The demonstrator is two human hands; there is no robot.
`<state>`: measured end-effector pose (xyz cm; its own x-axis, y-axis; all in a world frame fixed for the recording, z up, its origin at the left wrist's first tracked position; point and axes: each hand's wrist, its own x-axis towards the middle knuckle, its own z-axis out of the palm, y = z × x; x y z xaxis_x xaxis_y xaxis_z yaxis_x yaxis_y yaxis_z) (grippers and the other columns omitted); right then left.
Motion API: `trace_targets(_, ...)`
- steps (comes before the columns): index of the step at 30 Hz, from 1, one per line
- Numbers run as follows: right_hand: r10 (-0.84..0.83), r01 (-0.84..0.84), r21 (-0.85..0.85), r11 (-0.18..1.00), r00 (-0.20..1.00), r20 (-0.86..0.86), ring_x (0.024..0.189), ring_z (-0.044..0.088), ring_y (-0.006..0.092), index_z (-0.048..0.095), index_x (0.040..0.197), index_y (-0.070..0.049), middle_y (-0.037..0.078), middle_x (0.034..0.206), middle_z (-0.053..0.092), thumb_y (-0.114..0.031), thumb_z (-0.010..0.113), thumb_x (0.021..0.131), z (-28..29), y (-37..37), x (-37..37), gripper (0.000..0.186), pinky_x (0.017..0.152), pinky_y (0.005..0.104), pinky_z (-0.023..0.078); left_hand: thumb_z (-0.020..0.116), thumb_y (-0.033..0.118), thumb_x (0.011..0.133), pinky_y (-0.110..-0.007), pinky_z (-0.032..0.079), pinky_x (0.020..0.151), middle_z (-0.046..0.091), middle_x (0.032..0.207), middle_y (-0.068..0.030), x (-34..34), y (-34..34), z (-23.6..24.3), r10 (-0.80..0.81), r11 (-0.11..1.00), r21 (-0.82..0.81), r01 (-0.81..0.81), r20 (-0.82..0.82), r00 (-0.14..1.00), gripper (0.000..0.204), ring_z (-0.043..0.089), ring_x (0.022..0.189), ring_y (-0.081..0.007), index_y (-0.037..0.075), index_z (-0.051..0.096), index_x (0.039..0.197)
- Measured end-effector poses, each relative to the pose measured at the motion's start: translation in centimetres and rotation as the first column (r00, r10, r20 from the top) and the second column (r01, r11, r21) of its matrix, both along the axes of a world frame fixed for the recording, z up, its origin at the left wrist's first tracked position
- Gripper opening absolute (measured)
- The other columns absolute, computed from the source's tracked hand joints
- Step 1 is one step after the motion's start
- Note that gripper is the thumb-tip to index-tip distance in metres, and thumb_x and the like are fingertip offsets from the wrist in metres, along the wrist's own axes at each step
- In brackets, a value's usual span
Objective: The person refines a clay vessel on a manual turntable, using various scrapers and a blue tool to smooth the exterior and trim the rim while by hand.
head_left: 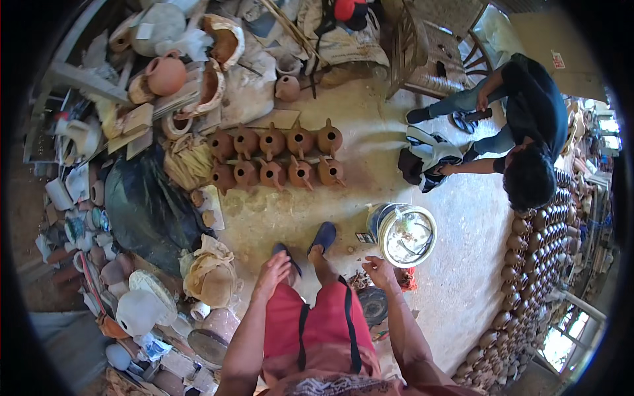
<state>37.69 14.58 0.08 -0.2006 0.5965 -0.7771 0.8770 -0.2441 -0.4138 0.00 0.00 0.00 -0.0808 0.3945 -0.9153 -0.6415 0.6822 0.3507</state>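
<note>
My left hand point(272, 274) hangs above my left thigh, its fingers loosely stretched, holding nothing I can see. On the other side, my right hand point(382, 272) is beside the rim of a white bucket point(428, 245), with its fingers half curled and apart and nothing visible in them. The bucket holds murky contents with some curved pieces; whether my hand touches it I cannot tell. Farther ahead, brown clay jugs point(271, 173) with spouts stand on the floor in two rows, out of reach of both hands.
A bending person point(538, 112) at the far right handles a black and white cloth or bag point(429, 158). Stacked brown pots point(522, 264) line the right side. Dark plastic sheeting point(148, 198) and piled pottery crowd the left. A wooden chair point(429, 56) stands at the back.
</note>
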Motion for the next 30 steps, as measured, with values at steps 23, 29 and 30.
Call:
trace_targets(23,0.019,0.046,0.238,0.970,0.964,-0.265,0.136,0.060,0.0448,0.053,0.158,-0.011,0.030,0.149,0.060,-0.052,0.058,0.109,-49.6,31.8,-13.6,0.064,0.114,0.0452,0.048,0.067,0.079,0.092,-0.059,0.010,0.133,-0.007,0.184,-0.0086,12.5,31.0,-48.9,0.549,0.835,-0.150,-0.529,0.251,0.797,0.116,-0.001,0.168,-0.0426,0.034,0.000,0.176)
trace_targets(29,-0.364,0.314,-0.184,0.931,0.806,-0.466,0.141,0.058,0.0309,0.048,0.160,0.001,0.024,0.152,0.061,-0.061,0.066,0.100,-49.7,32.4,-16.1,0.088,0.119,0.0397,0.043,0.053,0.087,0.095,-0.064,0.025,0.128,0.040,0.169,-0.0073,11.7,34.3,-51.6,0.556,0.788,0.101,-0.607,0.306,0.773,0.096,0.035,0.158,-0.0335,0.027,0.035,0.168)
trace_targets(30,-0.425,0.364,-0.221,0.905,0.754,-0.501,0.140,0.059,0.0321,0.048,0.160,0.001,0.025,0.151,0.062,-0.062,0.071,0.095,-50.1,32.3,-15.7,0.093,0.117,0.0397,0.045,0.053,0.087,0.095,-0.064,0.025,0.128,0.040,0.169,-0.0073,12.0,34.7,-51.6,0.551,0.793,0.094,-0.602,0.308,0.775,0.096,0.035,0.158,-0.0335,0.027,0.035,0.168)
